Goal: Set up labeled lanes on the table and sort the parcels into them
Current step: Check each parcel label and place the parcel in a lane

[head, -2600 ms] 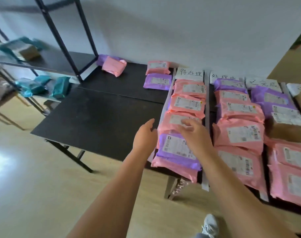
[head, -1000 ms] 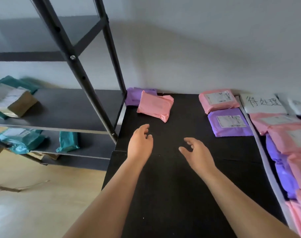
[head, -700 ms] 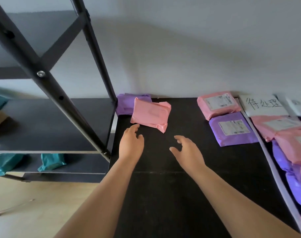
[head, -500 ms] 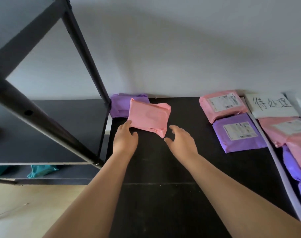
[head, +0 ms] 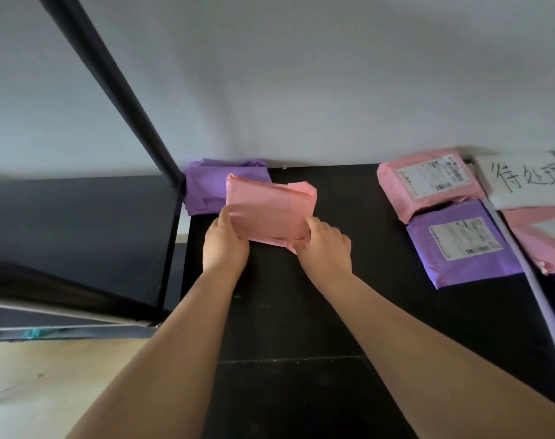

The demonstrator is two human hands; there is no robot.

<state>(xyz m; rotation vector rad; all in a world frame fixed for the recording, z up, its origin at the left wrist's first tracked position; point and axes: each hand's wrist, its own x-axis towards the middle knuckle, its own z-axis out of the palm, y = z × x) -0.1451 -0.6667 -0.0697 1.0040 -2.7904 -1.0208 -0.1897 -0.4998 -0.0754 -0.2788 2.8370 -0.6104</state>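
A pink parcel (head: 269, 210) with its plain side up lies at the far left of the black table (head: 301, 312), partly over a purple parcel (head: 206, 188) against the wall. My left hand (head: 225, 242) grips the pink parcel's near left corner and my right hand (head: 325, 248) grips its near right corner. To the right lie a pink parcel with a shipping label (head: 428, 185) and a purple labelled parcel (head: 463, 245). A white handwritten lane label (head: 523, 182) sits at the far right edge.
A black metal shelf unit (head: 79, 236) stands just left of the table, and its slanted post (head: 117, 90) crosses the upper left. A white lane strip (head: 535, 289) runs along the right, with more pink and purple parcels beyond it. The grey wall is close behind.
I moved left from the sorted lanes to the table's far left corner. Both hands reached forward and took hold of the plain pink parcel's near corners.
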